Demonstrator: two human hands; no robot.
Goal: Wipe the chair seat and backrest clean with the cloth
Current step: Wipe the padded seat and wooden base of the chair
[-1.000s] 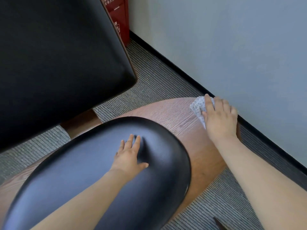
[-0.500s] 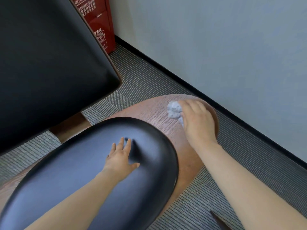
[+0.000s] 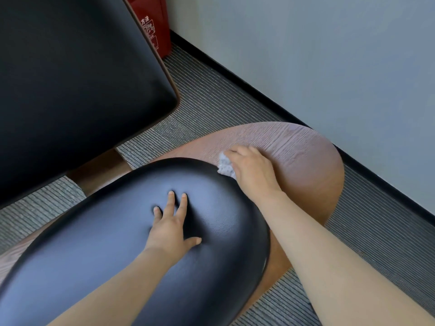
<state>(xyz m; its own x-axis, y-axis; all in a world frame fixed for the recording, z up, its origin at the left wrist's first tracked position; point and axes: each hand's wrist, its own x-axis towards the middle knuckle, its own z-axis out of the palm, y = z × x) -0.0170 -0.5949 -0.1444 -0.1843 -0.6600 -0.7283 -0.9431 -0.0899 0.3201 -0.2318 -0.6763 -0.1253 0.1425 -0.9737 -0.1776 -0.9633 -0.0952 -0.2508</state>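
The chair's black padded seat cushion (image 3: 117, 243) fills the lower left, resting on a brown wooden seat shell (image 3: 301, 147) that sticks out to the right. Its black backrest (image 3: 70, 78) rises at the upper left. My left hand (image 3: 170, 228) lies flat on the cushion with fingers spread. My right hand (image 3: 253, 170) presses a small white dotted cloth (image 3: 225, 165) onto the wooden shell, right at the cushion's edge. Most of the cloth is hidden under my fingers.
A grey wall (image 3: 329, 55) with a black skirting strip (image 3: 270, 102) runs close along the right of the chair. Grey ribbed carpet (image 3: 211, 102) covers the floor. A red box (image 3: 155, 24) with printed text stands in the corner behind the backrest.
My right hand has slid the cloth leftward across the wooden shell, from its far right edge to the cushion's rim. My left hand has stayed flat on the cushion.
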